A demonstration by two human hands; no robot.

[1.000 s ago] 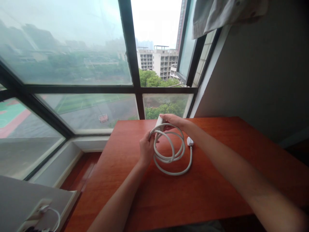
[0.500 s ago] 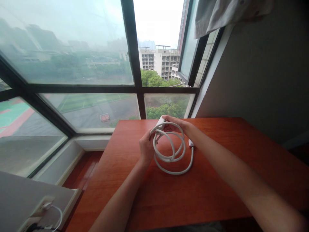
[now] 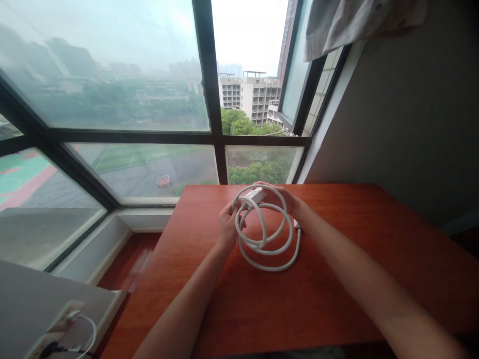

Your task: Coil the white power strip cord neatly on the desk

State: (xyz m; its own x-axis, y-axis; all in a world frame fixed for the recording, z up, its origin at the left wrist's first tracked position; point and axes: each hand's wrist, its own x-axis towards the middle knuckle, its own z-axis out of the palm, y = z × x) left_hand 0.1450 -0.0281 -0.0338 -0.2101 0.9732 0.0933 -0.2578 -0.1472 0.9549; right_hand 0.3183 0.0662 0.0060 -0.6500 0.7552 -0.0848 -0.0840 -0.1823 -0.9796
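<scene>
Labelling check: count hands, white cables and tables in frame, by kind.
Hands: 2, left hand and right hand, both holding the coiled white power cord.
White cables: 2, that cord and a thin white lead, bottom-left.
Tables: 1, red-brown wooden table.
Total: 5.

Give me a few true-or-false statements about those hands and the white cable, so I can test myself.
1. Both the left hand and the right hand grip the white cable. True.
2. The cable is stretched out in a straight line. False: it is wound into several loops.
3. The hands work over a reddish-brown wooden table. True.
4. A full mug stands on the table beside the cable. False: no mug is in sight.
5. A pale cloth hangs at the top right, by the window. True.
</scene>
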